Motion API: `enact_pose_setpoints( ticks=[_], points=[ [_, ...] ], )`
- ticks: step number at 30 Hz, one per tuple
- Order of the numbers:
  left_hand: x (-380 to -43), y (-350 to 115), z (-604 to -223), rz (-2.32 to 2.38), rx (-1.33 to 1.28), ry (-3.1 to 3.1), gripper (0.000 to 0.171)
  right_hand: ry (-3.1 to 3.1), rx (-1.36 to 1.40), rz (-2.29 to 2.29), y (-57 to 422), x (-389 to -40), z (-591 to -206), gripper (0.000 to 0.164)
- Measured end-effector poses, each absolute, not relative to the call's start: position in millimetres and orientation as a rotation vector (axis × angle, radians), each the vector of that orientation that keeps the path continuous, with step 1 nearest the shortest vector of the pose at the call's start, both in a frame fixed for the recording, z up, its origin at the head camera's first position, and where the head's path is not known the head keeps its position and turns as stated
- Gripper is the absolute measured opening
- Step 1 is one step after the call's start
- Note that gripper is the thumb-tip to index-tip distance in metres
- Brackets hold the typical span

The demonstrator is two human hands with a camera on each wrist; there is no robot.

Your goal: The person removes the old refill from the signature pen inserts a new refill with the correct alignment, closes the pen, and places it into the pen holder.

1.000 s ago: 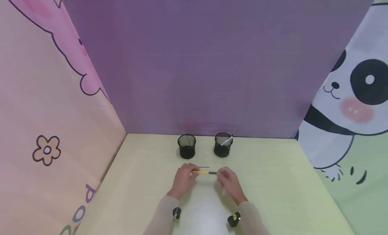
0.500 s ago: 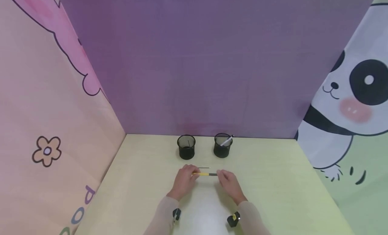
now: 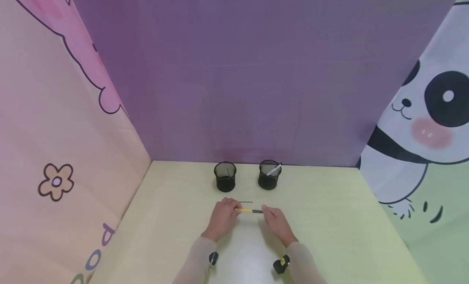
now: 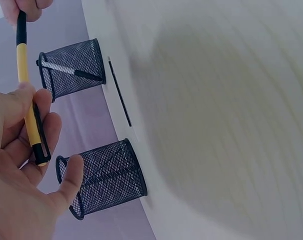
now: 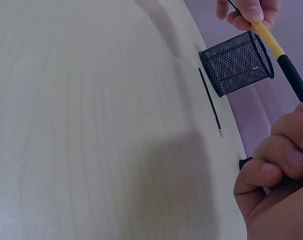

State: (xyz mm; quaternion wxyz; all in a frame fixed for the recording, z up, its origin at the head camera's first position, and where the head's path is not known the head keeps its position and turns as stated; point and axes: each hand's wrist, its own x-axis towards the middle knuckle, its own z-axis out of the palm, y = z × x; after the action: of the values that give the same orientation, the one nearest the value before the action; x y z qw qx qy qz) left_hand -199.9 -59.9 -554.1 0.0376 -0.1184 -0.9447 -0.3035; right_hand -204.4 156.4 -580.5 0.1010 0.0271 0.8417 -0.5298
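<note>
A yellow ballpoint pen with a black grip section and black clip lies level between the two hands, above the table. My left hand pinches its yellow barrel near the clip end, thumb on top in the left wrist view. The right hand holds the black tip end; in the right wrist view its curled fingers hide the tip. Just beyond the hands a thin black pen refill lies on the table, touched by neither hand in the right wrist view.
Two black mesh pen cups stand behind the refill. The left cup has a thin dark stick inside; the right cup holds a white and black pen. A purple backdrop rises at the table's far edge.
The right hand has shifted slightly toward the person and its fingers sit differently on the pen's black end. The left hand keeps its hold. Cups and refill have not moved.
</note>
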Motion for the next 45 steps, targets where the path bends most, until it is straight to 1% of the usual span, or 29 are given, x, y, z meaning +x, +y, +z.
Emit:
enact_pose_setpoints(
  ticks=[4,9,17,24,29,32,40,43,45],
  points=[
    [-200,-59,-556,-0.886,-0.373,-2.9,0.005,2.488,0.093,-1.567,157,-204,-581,0.054],
    [-201,-59,-558,-0.932,-0.367,-2.903,0.007,2.506,0.135,-1.621,156,-207,-583,0.052],
    [-200,-66,-561,-1.036,-0.348,-2.876,0.01,2.524,0.117,-1.679,158,-210,-587,0.041],
    [-203,-76,-567,-1.03,-0.283,-2.899,0.014,2.573,0.129,-1.681,168,-212,-587,0.036],
    [-206,-86,-573,-0.953,-0.199,-2.94,0.016,2.559,0.164,-1.708,177,-213,-588,0.037],
    [-207,-90,-579,-0.881,-0.143,-2.98,0.025,2.562,0.166,-1.714,180,-212,-587,0.038],
    [-207,-94,-591,-0.666,-0.022,-3.078,0.066,2.559,0.19,-1.704,185,-214,-585,0.034],
    [-207,-93,-592,-0.608,-0.01,-3.089,0.073,2.584,0.191,-1.694,187,-218,-582,0.033],
    [-208,-92,-592,-0.6,-0.001,-3.092,0.075,2.596,0.198,-1.699,188,-220,-578,0.033]
  ],
)
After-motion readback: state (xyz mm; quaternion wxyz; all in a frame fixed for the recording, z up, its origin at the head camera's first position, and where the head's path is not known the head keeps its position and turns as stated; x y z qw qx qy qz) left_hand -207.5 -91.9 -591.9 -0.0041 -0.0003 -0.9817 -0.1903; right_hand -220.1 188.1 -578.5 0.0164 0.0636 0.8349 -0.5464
